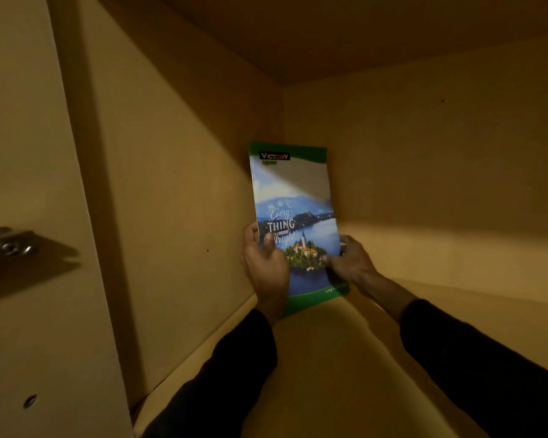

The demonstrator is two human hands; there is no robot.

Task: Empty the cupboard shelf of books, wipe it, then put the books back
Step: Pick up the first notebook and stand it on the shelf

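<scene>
A thin notebook (293, 197) with a green border and a lake-and-island picture stands upright in the back left corner of the cupboard shelf (345, 358). My left hand (264, 263) grips its lower left edge, thumb on the cover. My right hand (350, 260) holds its lower right edge. Both arms reach in wearing dark sleeves. The notebook's bottom edge is near the shelf floor; whether it touches, I cannot tell.
Around the hands stand the cupboard's left side wall (171, 200), back wall (440, 169) and the shelf board above (361, 36). A metal hinge plate (13, 248) sits on the left panel near the front. No other books are in view.
</scene>
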